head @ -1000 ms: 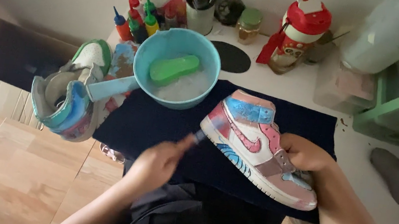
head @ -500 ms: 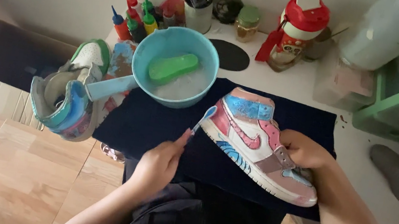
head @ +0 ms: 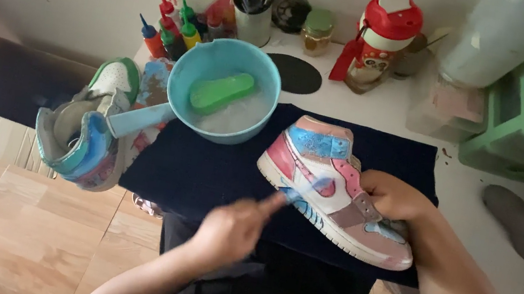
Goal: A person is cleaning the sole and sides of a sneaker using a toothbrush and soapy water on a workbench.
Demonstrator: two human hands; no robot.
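One pink and blue sneaker (head: 334, 184) lies on a dark cloth (head: 201, 172) on the table (head: 381, 110), gripped at its laces by the right hand (head: 392, 196). The left hand (head: 230, 230) is clenched around one small brush (head: 296, 194), blurred, touching the shoe's side; half a second ago the brush pointed up, away from the shoe. Beyond the left hand stand one blue bowl (head: 224, 95) and a second sneaker (head: 84, 128).

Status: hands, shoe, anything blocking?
Left hand grips small brush, bristles at shoe side. Right hand steadies shoe on dark cloth. Nothing blocking.
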